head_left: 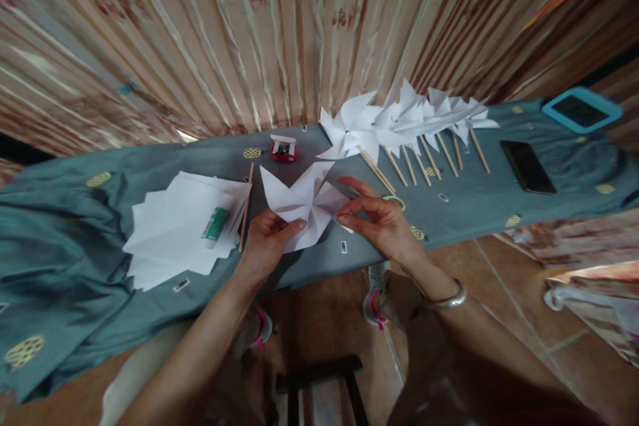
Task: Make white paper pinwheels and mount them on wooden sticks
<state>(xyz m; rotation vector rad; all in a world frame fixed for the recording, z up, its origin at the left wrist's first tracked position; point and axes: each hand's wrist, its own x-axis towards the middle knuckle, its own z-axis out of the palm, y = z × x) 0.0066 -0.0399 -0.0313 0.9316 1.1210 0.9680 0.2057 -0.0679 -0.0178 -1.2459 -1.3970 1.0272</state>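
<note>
A white paper pinwheel [310,203] with folded blades is held up in front of me, over the near edge of the table. My left hand [269,236] grips its lower left side, the thumb lying on top of the paper. At its right edge, the thumb and a finger of my right hand [382,219] pinch the paper, while another finger is raised. No stick shows on this pinwheel. Close by my left hand lie a thin wooden stick [246,210] and a stack of white paper sheets [162,226] with a green and white glue stick [214,225] on top.
Behind the pinwheel stands an open red box [283,148] with small dark pieces inside. Several pinwheels on sticks [399,120] lie overlapping at the back right. A greenish ring [394,201], a dark phone [528,166] and a blue-framed tablet [582,111] are to the right.
</note>
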